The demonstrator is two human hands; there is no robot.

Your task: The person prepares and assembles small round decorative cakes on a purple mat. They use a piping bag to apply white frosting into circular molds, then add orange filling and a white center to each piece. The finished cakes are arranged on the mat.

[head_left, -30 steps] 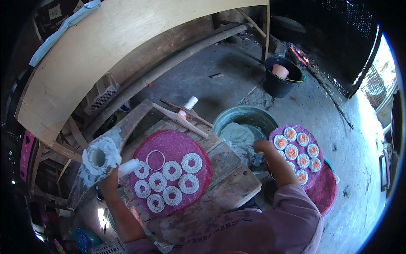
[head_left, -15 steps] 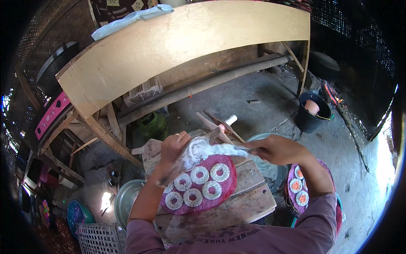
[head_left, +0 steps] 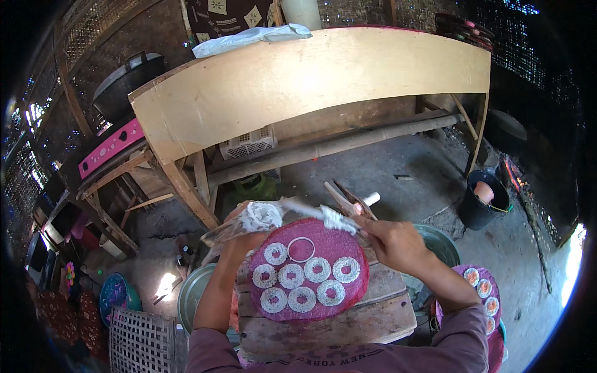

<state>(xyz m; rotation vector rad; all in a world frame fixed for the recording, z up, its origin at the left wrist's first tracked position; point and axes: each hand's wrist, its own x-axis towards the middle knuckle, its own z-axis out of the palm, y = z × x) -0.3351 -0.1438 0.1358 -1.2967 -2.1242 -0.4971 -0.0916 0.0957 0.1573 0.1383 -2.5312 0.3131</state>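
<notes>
My left hand [head_left: 244, 231], beyond the round pink mat, is closed on a wooden paddle [head_left: 227, 234] with a white sticky lump [head_left: 260, 216] on it. In my right hand [head_left: 392, 239] is a long flat spatula [head_left: 300, 207], its blade pointing left toward the lump. White sticky rice-like paste [head_left: 339, 219] clings to the spatula near my fingers. Below both hands lies the pink mat [head_left: 314, 232] with several white grainy rings [head_left: 291, 276]. A thin pale hoop [head_left: 301, 250] rests at the mat's upper part, beside one ring.
The mat lies on a low wooden plank table [head_left: 348, 326]. Metal basins stand at its left [head_left: 198, 298] and right [head_left: 438, 242]. Another pink mat [head_left: 463, 298] with orange-centred rings is at the right. A black bucket [head_left: 476, 208] and long bench [head_left: 311, 68] stand farther off.
The view has shifted, showing more of the mat and the thin hoop. The spatula has swung into a flatter line, and its paste now gathers near my right hand.
</notes>
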